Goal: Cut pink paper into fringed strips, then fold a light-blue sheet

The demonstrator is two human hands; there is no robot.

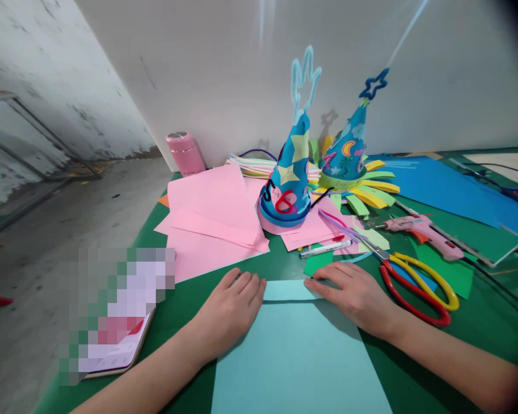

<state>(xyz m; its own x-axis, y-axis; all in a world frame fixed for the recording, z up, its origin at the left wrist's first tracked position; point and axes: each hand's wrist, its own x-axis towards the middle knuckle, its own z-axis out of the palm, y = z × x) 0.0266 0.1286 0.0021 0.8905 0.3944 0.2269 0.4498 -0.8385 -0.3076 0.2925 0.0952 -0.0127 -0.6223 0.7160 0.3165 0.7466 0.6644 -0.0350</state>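
A sheet of light blue paper [293, 356] lies flat on the green table in front of me. Its far edge is turned over into a narrow folded strip [287, 291]. At the strip's left end my left hand [233, 310] is closed on the paper, fingers curled together over the edge. My right hand [349, 293] grips the right end in the same way, with thumb and fingers pinching the fold. Parts of the paper's side edges are covered by my hands.
Scissors with red and yellow handles [414, 287], a pink glue gun [427, 230] and a marker [326, 248] lie to the right. Behind stand two blue cone hats [300, 155] and pink paper [207, 201]. A phone [125, 345] lies left, partly blurred; a pink bottle [185, 154] stands behind.
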